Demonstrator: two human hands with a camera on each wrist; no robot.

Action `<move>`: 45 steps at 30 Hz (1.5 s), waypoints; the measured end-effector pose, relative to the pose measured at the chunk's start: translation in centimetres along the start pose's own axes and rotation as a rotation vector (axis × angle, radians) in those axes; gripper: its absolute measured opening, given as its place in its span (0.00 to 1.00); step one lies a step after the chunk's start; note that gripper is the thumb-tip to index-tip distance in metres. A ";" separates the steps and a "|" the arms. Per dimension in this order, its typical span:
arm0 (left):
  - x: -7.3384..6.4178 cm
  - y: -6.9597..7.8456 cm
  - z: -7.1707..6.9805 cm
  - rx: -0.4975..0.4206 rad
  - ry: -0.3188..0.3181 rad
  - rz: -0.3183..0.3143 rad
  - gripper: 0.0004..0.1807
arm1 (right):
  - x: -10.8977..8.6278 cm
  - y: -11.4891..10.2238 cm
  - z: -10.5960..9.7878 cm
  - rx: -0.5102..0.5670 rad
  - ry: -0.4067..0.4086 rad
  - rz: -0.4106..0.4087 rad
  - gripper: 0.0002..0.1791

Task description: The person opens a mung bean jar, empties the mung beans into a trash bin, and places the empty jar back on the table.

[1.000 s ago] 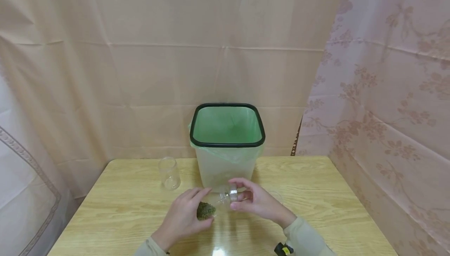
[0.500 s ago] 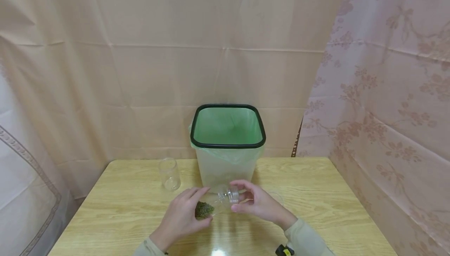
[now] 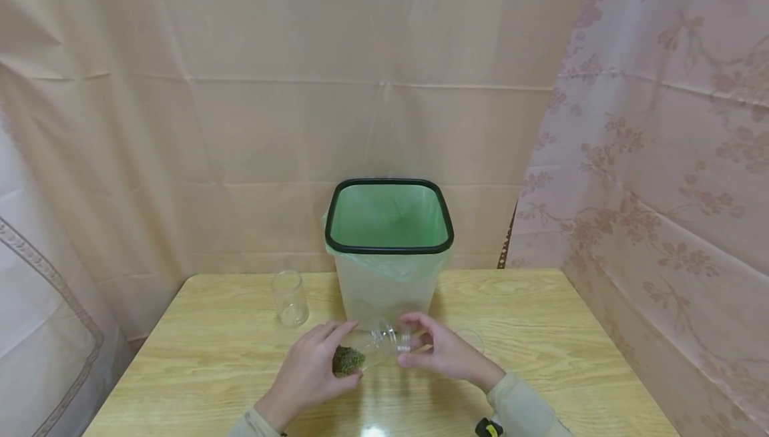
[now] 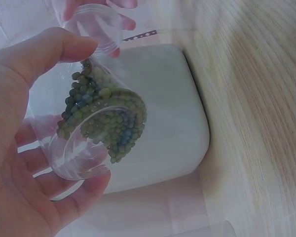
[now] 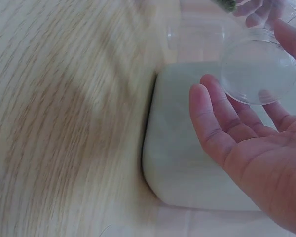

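My left hand [image 3: 315, 367] grips a clear jar [image 3: 366, 347] lying on its side in the air. Small round green grains [image 4: 108, 116], some bluish, are gathered towards the jar's base. In front of the jar's ridged mouth, my right hand [image 3: 444, 350] holds a clear round lid [image 5: 259, 69] between thumb and fingers. In the head view the lid stands at the right end of the jar; a narrow gap seems to lie between them. The jar's left end is hidden by my left hand in the head view.
A white bin [image 3: 384, 283] with a black rim and green liner stands behind my hands on the wooden table [image 3: 210, 357]. An uncovered clear jar [image 3: 290, 300] is at its left. A clear disc [image 3: 471, 339] lies beyond my right wrist.
My right hand has shifted slightly right and nearer with the lid, drawing it away from the jar's mouth. The left hand and jar have moved only slightly left.
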State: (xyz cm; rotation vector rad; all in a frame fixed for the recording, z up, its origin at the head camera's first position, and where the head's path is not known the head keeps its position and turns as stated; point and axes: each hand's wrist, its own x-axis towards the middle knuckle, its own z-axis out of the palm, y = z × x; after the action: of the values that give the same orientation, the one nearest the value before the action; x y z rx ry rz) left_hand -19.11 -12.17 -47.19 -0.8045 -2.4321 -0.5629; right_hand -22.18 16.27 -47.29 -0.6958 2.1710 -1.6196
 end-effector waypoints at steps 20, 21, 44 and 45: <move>-0.3 -0.2 0.2 0.005 -0.002 0.025 0.45 | 0.4 1.8 0.0 -0.079 -0.042 -0.001 0.41; -0.3 -0.2 0.2 0.004 -0.003 0.023 0.45 | 0.4 1.9 0.0 -0.092 -0.042 0.000 0.41; -0.4 -0.2 0.1 0.011 -0.004 0.017 0.43 | 0.5 3.5 0.4 -0.272 -0.071 0.016 0.38; -0.4 -0.2 0.1 0.011 -0.002 0.019 0.43 | 0.5 3.6 0.4 -0.280 -0.071 0.015 0.38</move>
State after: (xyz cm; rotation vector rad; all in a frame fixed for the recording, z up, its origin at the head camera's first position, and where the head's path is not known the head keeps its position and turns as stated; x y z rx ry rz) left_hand -19.03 -12.45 -47.52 -0.8233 -2.4248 -0.5406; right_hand -23.03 16.44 -50.81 -0.7997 2.3681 -1.2743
